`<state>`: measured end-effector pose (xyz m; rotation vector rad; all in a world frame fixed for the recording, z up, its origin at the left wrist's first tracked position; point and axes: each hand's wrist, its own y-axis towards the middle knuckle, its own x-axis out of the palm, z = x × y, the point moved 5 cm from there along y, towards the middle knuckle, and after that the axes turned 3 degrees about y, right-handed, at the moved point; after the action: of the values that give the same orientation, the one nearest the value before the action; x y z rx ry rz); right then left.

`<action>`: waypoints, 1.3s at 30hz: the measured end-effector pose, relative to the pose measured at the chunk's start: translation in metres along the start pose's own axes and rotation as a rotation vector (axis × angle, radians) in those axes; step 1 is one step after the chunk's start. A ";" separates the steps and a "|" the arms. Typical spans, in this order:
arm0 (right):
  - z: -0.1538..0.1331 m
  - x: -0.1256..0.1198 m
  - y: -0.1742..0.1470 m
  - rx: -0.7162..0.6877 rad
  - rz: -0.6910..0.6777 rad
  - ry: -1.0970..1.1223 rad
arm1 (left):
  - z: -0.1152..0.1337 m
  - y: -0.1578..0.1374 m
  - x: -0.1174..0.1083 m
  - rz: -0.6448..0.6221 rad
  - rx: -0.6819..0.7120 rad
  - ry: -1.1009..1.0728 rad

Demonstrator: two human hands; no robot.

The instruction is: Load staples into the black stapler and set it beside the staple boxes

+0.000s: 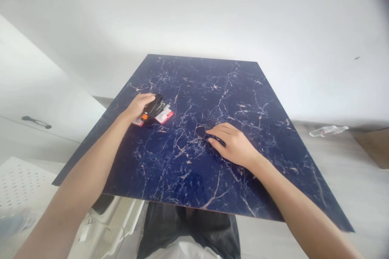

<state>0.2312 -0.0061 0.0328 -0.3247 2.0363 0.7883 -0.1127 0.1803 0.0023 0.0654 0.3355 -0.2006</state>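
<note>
On the left part of a dark blue marble-patterned table [194, 178], my left hand [139, 106] is closed around a black object [156, 106] with an orange part at its near end. Its exact kind is unclear. A white card or small packet with a red edge [165, 115] shows beside the black object, and another red-and-white bit peeks out under my hand. My left fingers are mostly hidden behind the hand. Near the middle of the tabletop rests my right hand [233, 142], with thumb and index finger apart and nothing visible between them.
A white wall rises behind the table. To the left is a white cabinet with a dark handle [36, 122]. Clear plastic bottles [326, 130] and a cardboard box [375, 145] lie on the floor at right. White furniture [121, 218] stands below the table's near-left edge.
</note>
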 end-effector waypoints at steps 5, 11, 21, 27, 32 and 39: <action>0.005 -0.002 0.000 0.100 0.006 0.022 | 0.039 -0.031 0.085 -0.377 0.186 0.076; 0.007 0.001 0.001 0.118 -0.008 0.081 | 0.087 -0.077 0.138 -0.570 0.529 0.371; 0.006 0.018 0.002 0.219 -0.046 0.245 | 0.085 -0.093 0.112 -0.733 0.513 0.705; 0.018 0.004 0.004 0.256 -0.052 0.252 | 0.085 -0.083 0.117 -0.563 0.618 0.705; 0.046 -0.024 -0.005 0.293 -0.077 0.064 | 0.084 -0.075 0.115 -0.379 0.733 0.712; 0.047 -0.028 -0.009 0.356 -0.204 0.016 | 0.077 -0.070 0.112 -0.350 0.729 0.722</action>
<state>0.2819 0.0155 0.0337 -0.3275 2.0721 0.2909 0.0008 0.0838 0.0355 0.8166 0.9823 -0.6439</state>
